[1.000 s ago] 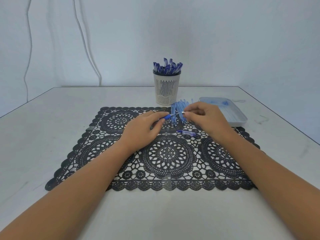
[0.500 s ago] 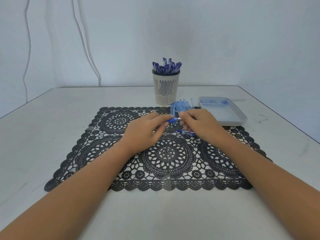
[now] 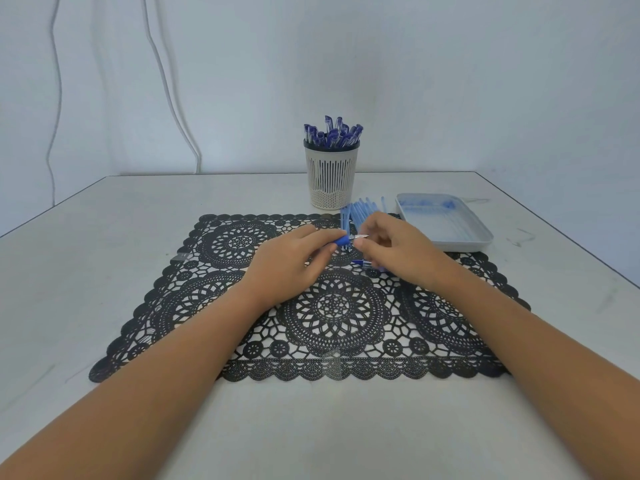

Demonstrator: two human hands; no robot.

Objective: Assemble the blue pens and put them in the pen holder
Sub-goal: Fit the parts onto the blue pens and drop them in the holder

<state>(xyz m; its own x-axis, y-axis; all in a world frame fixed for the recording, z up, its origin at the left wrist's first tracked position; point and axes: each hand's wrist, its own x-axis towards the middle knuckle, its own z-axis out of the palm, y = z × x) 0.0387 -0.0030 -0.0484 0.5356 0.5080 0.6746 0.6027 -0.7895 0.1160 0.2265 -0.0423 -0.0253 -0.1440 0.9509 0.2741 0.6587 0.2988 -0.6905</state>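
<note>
Blue pen [image 3: 343, 240] hangs just above the far half of the black lace placemat [image 3: 332, 317], held roughly level between both hands. The left hand [image 3: 289, 263] comes in from the left with its fingers curled round the pen's body, so that only the dark blue grip section and the thin pointed tip stick out past the fingertips. The right hand [image 3: 394, 252] meets it from the other side, thumb and forefinger closed in a pinch at the tip end; what exactly sits between those two fingers is too small to make out. The two hands are close together, almost touching over the pen.

Right behind the hands a loose bundle of pale blue barrels [image 3: 360, 210] lies at the mat's far edge, partly hidden by the right hand's knuckles. A second short blue pen part [image 3: 361, 262] lies on the mat just beside the right hand. The pen holder [image 3: 330, 178], a cream slotted cup with a dark rim, stands upright on the white table [image 3: 104, 244] just beyond the mat, and it is packed with capped blue pens [image 3: 332, 135] standing on end. To its right, near the barrels, a shallow pale tray [image 3: 460, 244] rests on the table with a few faint blue bits in it. Two thin cables [image 3: 169, 81] run down the wall at the left
</note>
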